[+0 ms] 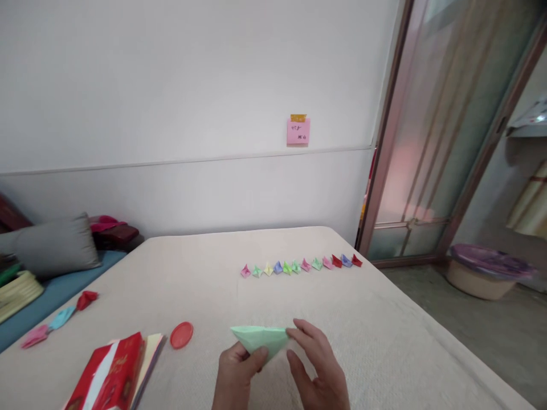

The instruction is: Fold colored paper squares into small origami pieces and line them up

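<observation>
A light green folded paper (261, 338), wide at the top and narrowing to a point below, is pinched in my left hand (240, 367), with the thumb across its front. At the paper's right corner is my right hand (318, 364); its thumb and fingers are apart, and the fingertips are at or very near the corner. Whether they touch it cannot be made out. Beyond my hands, a row of small folded paper pieces (287, 267) in several colours runs across the table (205, 296).
To the left lie a red lid (182, 335), a red packet (109, 370) on stacked paper, and folded papers in red (86, 299), blue (62, 318) and pink (36, 336). A pink note (298, 132) is taped to the wall. A covered tub (481, 282) stands at right.
</observation>
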The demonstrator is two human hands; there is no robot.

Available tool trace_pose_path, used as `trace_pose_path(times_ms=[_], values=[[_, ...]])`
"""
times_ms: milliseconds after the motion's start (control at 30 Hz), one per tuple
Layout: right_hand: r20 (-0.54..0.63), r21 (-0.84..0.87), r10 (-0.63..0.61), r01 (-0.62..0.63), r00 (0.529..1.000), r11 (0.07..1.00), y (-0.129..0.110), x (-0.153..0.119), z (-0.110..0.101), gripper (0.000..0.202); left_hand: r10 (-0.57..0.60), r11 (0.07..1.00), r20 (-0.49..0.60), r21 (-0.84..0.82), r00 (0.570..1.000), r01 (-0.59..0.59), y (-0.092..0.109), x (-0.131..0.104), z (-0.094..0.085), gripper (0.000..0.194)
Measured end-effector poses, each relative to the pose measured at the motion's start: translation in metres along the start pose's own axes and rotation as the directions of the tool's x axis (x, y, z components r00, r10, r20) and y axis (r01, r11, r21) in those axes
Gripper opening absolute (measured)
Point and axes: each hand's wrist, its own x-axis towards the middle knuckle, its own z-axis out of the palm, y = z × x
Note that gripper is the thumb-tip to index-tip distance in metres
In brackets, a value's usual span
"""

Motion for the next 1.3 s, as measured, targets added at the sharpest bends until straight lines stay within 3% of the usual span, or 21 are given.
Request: trace_pose_path(times_ms=[100, 333, 500, 633, 933, 1167, 1300], values=[[0.029, -0.072, -0.030, 0.032, 0.999, 0.997, -0.003, 0.001, 0.000, 0.038, 0.017, 1.000, -0.015, -0.008, 1.000, -0.017, 0.012, -0.007, 0.005, 0.028], [0.053, -0.098, -0.049, 0.054, 0.997, 0.994, -0.015, 0.002, 0.003, 0.029, 0.036, 0.999, -0.007, 0.003, 0.999, -0.036, 0.040, -0.023, 0.011, 0.021], [0.079, -0.101, 0.037, -0.029, 0.996, 0.995, -0.032, 0.004, 0.001, 0.013, 0.054, 0.990, 0.016, 0.126, 0.998, -0.055, 0.036, -0.023, 0.004, 0.024], [0.156, -0.093, 0.153, -0.140, 0.976, 0.986, -0.041, 0.005, -0.001, 0.013, 0.058, 0.988, 0.044, 0.139, 0.997, -0.064, 0.034, -0.028, 0.002, 0.024], [0.156, 0.094, 0.259, -0.276, 0.953, 0.957, -0.033, 0.003, 0.001, 0.018, 0.015, 0.992, 0.084, 0.124, 0.996, -0.025, 0.028, -0.034, 0.000, 0.026], [0.324, 0.307, 0.286, -0.386, 0.902, 0.870, -0.031, 0.012, 0.000, 0.031, -0.010, 0.988, 0.125, 0.151, 0.992, -0.009, 0.027, -0.026, -0.001, 0.022], [0.413, 0.359, 0.338, -0.492, 0.846, 0.794, -0.028, 0.014, -0.003, 0.031, -0.040, 0.986, 0.147, 0.167, 0.988, 0.015, 0.024, -0.023, -0.004, 0.019]])
